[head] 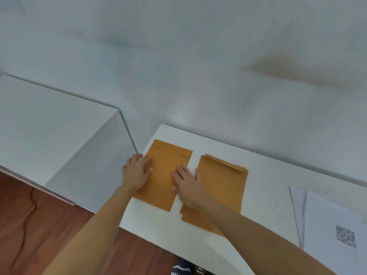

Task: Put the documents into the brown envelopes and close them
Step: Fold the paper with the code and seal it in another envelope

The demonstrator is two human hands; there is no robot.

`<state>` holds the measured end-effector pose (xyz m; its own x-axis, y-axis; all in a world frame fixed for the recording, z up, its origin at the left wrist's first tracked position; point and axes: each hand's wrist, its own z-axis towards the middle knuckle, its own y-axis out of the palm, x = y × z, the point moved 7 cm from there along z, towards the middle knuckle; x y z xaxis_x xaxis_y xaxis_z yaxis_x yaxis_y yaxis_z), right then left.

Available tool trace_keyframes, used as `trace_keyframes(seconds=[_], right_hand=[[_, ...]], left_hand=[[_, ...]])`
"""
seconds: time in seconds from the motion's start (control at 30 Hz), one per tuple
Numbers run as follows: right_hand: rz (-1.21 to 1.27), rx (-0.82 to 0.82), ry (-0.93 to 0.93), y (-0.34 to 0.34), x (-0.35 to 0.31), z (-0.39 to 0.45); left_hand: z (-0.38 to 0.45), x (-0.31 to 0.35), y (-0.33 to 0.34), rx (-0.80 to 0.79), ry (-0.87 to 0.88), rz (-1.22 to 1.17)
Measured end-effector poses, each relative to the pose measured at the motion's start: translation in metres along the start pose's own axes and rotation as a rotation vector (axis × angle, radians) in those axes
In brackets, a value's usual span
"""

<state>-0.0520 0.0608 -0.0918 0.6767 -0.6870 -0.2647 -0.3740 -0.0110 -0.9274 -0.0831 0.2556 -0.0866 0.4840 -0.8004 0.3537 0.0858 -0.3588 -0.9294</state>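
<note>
On the white table (pixel 264 175), left end, you've got two brown envelopes lying flat side by side w/ a narrow strip of bare tabletop between them. The left envelope (pixel 164 171) sits right at the table's left edge, flap at the far end folded down flat. The right envelope (pixel 224 187) looks like more than one stacked, since edges step out at the near-left corner and at the far flap, which is slightly lifted and creased.

Your left hand (pixel 137 173) is flat, fingers spread, pressing the left envelope's left edge; nothing gripped. Your right hand (pixel 188 185) is also flat and spread, palm down, bridging the gap: fingers on the left envelope's right side, thumb on the right envelope. Not clamped on anything either.

The documents (pixel 335 225), white sheets w/ a QR-type code printed on the top one, lie at the table's right side, well apart from both envelopes and both hands. Wood floor (pixel 39 225) shows below left.
</note>
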Motion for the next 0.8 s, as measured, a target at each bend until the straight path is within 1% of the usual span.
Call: trace_keyframes(seconds=[0.07, 0.13, 0.2, 0.27, 0.3, 0.37, 0.4, 0.43, 0.47, 0.5, 0.67, 0.73, 0.8], right_hand=[[-0.012, -0.007, -0.025, 0.000, 0.005, 0.003], [0.036, -0.021, -0.046, 0.002, 0.011, -0.003], [0.119, 0.065, -0.011, 0.001, 0.024, -0.015], [0.133, 0.200, 0.098, -0.001, 0.049, -0.037], [0.120, 0.221, 0.155, 0.001, 0.063, -0.049], [0.077, 0.196, 0.224, 0.013, 0.086, -0.077], [0.051, 0.191, 0.229, 0.018, 0.093, -0.090], [0.027, 0.205, 0.229, 0.019, 0.100, -0.104], [0.006, 0.218, 0.221, 0.020, 0.105, -0.115], [-0.005, 0.226, 0.219, 0.020, 0.112, -0.127], [0.016, 0.218, 0.202, 0.019, 0.130, -0.163], [0.025, 0.201, 0.205, 0.021, 0.131, -0.168], [0.066, 0.203, 0.196, 0.018, 0.132, -0.168]], left_hand=[[-0.003, 0.000, 0.002, 0.039, -0.009, 0.052], [-0.006, 0.006, 0.000, 0.058, -0.032, 0.109], [-0.011, 0.025, -0.003, 0.100, 0.003, 0.161], [-0.020, 0.063, 0.000, 0.136, 0.143, 0.156], [-0.029, 0.085, 0.007, 0.125, 0.249, 0.141], [-0.054, 0.132, 0.034, 0.022, 0.516, 0.104], [-0.069, 0.149, 0.051, -0.058, 0.617, 0.090], [-0.082, 0.163, 0.068, -0.136, 0.676, 0.085], [-0.093, 0.170, 0.082, -0.188, 0.692, 0.086], [-0.102, 0.177, 0.094, -0.206, 0.697, 0.098], [-0.137, 0.201, 0.113, -0.163, 0.708, 0.168], [-0.143, 0.205, 0.113, -0.128, 0.718, 0.167], [-0.137, 0.206, 0.113, -0.139, 0.692, 0.148]])
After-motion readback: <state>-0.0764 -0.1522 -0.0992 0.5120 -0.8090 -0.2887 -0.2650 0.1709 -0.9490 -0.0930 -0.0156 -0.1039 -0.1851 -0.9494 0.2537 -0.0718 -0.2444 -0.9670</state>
